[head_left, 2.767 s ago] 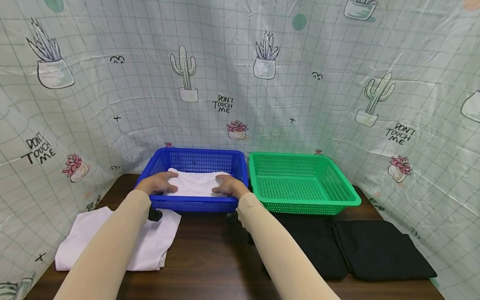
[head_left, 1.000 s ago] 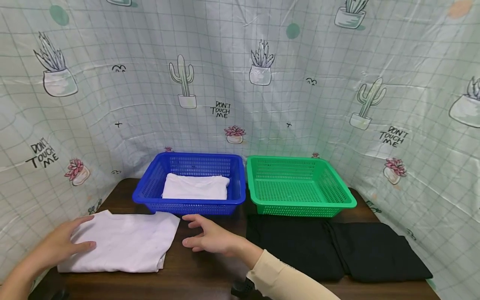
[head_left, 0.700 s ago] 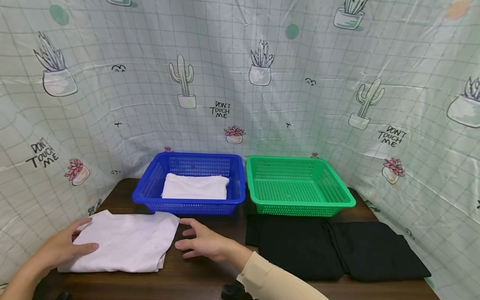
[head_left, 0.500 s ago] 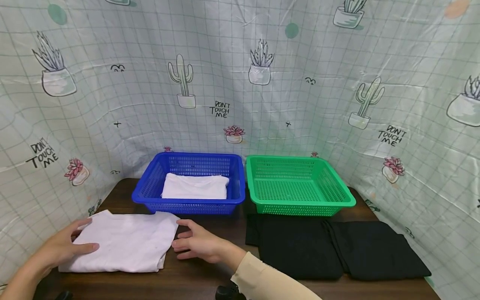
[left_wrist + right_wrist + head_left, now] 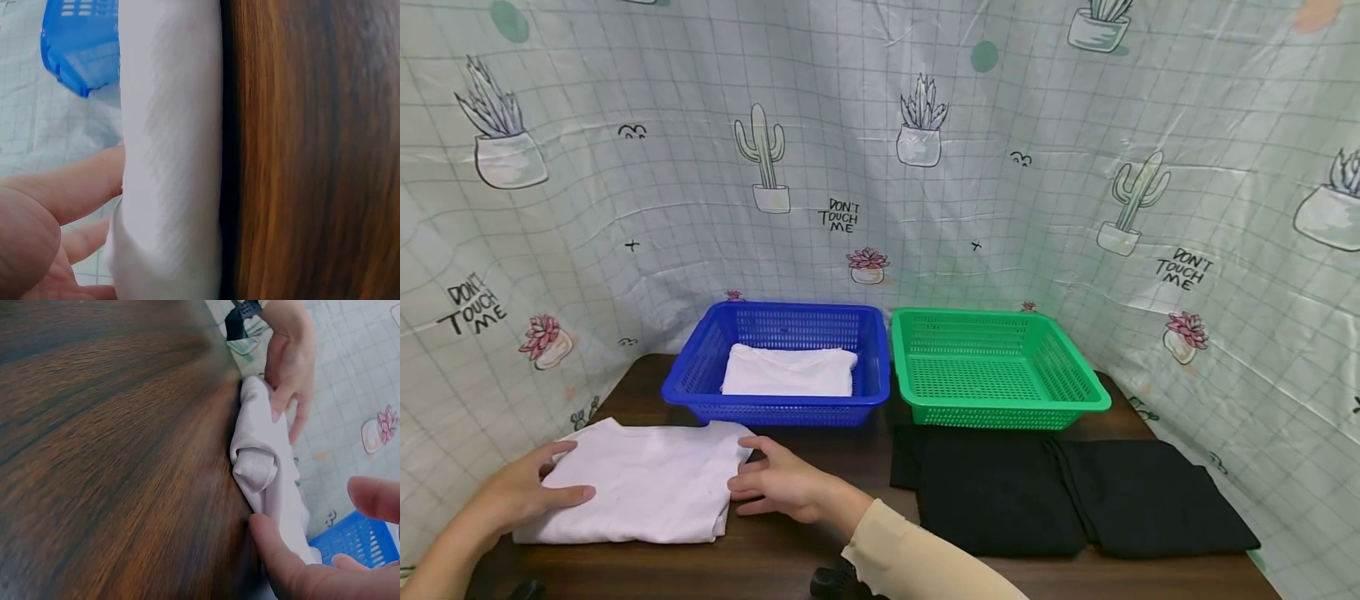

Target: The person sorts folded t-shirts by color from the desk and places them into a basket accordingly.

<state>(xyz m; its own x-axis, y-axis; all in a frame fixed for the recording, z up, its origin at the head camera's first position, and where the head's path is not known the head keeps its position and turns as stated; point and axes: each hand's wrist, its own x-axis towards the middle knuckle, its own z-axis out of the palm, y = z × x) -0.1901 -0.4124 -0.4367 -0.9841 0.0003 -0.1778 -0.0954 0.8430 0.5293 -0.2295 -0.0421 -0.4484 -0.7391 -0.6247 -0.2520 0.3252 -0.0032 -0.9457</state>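
A folded white shirt lies on the left of the dark wooden table. At its left end rests my left hand, thumb on the cloth and fingers spread loosely. My right hand is at the right end, its relaxed fingers touching or very near the edge. In the right wrist view, the thumb of that hand meets the shirt's rolled side, and the left hand shows at the far end. The left wrist view has the shirt's thick fold close up; it hides the fingertips.
Behind the shirt stands a blue basket with a folded white cloth in it. To its right is a green basket. Two folded black garments lie at the front right. A patterned curtain hangs behind.
Both hands have left the blue basket, where the white cloth stays, and come to the shirt on the table. My right hand has since moved left to its right edge; the left hand has stayed.
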